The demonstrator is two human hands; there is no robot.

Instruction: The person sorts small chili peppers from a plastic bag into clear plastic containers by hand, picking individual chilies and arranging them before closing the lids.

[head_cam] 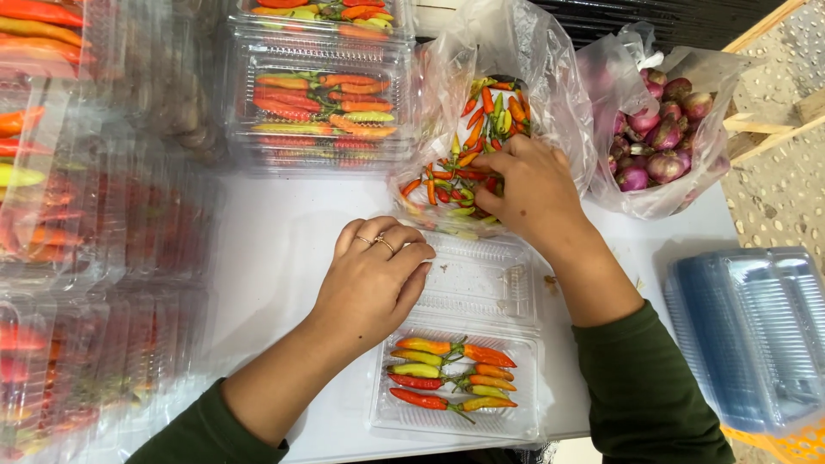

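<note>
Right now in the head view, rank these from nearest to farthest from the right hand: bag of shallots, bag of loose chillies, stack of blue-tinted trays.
1. Bag of loose chillies: right hand is reaching into it.
2. Bag of shallots: just right of that hand.
3. Stack of blue-tinted trays: lower right table edge.

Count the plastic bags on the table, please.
2, both at the far side: a bag of chillies that the right hand reaches into, and a bag of shallots to its right.

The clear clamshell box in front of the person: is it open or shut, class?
Open. The clamshell box has its lid folded back flat on the table, under the left hand, leaving the chillies uncovered.
</note>
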